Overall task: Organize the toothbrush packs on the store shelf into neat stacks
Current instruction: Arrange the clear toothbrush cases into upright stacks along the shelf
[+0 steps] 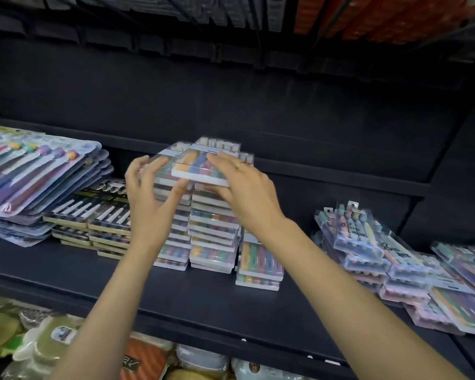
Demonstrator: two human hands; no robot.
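Note:
Two tall stacks of clear toothbrush packs (213, 231) stand side by side in the middle of the black shelf (93, 267). A top pack (200, 165) with orange, blue and red brushes lies across the stacks, slightly askew. My right hand (244, 190) holds this top pack, fingers over its upper face and thumb under its front edge. My left hand (148, 193) rests at the left stack's side with spread fingers, the thumb touching the top pack's near left corner. A short stack (259, 267) of the same packs sits to the right of the tall ones.
Large blister cards of brushes (36, 174) are piled at the left, with dark-and-gold packs (93, 223) beside them. A loose, untidy heap of clear packs (395, 267) spreads over the shelf's right end. The lower shelf holds sponges (39, 344).

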